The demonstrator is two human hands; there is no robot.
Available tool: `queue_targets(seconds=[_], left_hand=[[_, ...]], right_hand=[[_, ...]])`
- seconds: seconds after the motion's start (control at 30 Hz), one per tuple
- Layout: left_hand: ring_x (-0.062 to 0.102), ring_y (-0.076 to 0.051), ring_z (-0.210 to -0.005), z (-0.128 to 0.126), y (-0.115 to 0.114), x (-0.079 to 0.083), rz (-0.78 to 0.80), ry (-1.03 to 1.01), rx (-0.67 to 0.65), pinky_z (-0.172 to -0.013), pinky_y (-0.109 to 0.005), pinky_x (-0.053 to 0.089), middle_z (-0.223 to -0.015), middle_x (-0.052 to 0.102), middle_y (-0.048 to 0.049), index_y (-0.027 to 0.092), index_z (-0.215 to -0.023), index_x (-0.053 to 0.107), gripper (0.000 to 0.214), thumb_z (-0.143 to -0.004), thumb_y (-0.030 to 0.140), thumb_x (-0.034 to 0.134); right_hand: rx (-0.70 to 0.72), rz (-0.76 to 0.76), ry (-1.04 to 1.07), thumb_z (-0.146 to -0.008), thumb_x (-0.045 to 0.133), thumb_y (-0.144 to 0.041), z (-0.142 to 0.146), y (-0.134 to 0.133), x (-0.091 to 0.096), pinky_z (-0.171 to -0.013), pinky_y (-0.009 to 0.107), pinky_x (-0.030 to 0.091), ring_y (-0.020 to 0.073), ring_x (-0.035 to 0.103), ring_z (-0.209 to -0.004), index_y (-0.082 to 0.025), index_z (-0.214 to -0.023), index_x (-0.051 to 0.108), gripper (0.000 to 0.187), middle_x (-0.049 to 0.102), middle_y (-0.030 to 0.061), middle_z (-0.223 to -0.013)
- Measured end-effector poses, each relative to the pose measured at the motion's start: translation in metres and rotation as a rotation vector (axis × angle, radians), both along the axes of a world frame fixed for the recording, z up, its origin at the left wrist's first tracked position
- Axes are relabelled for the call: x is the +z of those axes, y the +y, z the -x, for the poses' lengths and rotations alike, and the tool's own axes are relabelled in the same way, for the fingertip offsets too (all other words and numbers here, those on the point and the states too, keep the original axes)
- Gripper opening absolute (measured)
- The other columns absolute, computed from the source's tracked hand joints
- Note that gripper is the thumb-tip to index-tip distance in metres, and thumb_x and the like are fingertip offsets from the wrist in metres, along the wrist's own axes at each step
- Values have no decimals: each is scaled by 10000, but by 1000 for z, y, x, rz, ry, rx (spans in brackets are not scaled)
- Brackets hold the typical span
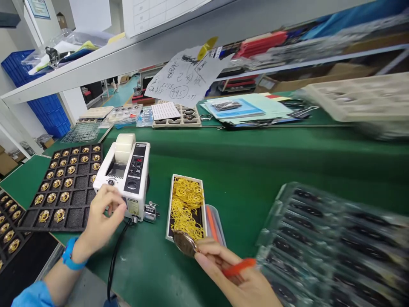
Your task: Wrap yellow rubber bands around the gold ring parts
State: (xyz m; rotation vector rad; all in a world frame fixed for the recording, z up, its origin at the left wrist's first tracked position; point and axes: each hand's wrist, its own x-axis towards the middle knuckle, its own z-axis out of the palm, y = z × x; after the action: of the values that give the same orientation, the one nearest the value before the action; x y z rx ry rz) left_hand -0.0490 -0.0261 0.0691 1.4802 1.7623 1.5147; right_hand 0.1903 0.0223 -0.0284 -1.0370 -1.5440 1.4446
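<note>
In the head view, my left hand (104, 213) is at the front of a white tape dispenser (139, 187), which carries a roll of clear tape (124, 147). Its fingers are curled towards the thumb; whatever they pinch is too small to make out. My right hand (233, 268) grips a round, shiny watch case (184, 243) by its edge, tilted over the near end of a white box (168, 230). Yellow, thin, looped pieces (187, 204) fill that box. An orange-handled tool (239, 267) is also tucked in my right hand; its tip is hidden.
A black compartment tray (75, 200) with gold round parts lies left, another (9, 230) beside it. Clear plastic trays (306, 238) of dark parts lie right. A small metal counter (150, 212) and a black cable (113, 260) are by the dispenser. A shelf (96, 70) hangs above.
</note>
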Motion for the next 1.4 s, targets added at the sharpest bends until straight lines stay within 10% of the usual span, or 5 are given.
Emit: queue_targets(seconds=[0.13, 0.27, 0.4, 0.57, 1.4], left_hand=[[540, -137, -711, -8, 5, 34, 112, 561, -157, -548, -245, 329, -1012, 645, -75, 186, -702, 551, 140, -818, 148, 483], [454, -104, -604, -25, 12, 39, 141, 319, -392, -540, -240, 325, -852, 626, -37, 179, -710, 525, 154, -859, 191, 491], [401, -105, -609, -47, 22, 10, 333, -28, -659, -561, -248, 306, -684, 457, 15, 168, -655, 531, 249, -867, 297, 547], [374, -111, -643, -58, 26, -16, 398, -3, -629, -589, -263, 275, -696, 393, 28, 162, -667, 583, 243, -867, 299, 575], [385, -103, -640, -50, 24, -18, 427, 5, -647, -576, -257, 274, -708, 398, 32, 164, -640, 585, 222, -845, 248, 585]], right_hand=[[17, 120, 164, -726, 698, -609, 3, 2, 7, -814, 312, 513, 263, 615, -931, -231, -722, 675, 379, 679, 84, -913], [69, 310, 215, -697, 724, -642, 5, 0, 27, -730, 297, 469, 206, 559, -774, -225, -745, 654, 426, 624, 42, -789], [38, 404, 321, -674, 740, -656, 9, -1, 36, -571, 242, 306, 119, 335, -585, -192, -689, 584, 490, 408, -34, -599], [93, 452, 320, -694, 711, -674, 10, 0, 35, -598, 251, 271, 123, 298, -610, -191, -646, 485, 535, 371, -41, -610], [140, 415, 239, -693, 699, -686, 5, -2, 35, -624, 264, 333, 146, 366, -647, -210, -676, 505, 515, 419, -25, -650]])
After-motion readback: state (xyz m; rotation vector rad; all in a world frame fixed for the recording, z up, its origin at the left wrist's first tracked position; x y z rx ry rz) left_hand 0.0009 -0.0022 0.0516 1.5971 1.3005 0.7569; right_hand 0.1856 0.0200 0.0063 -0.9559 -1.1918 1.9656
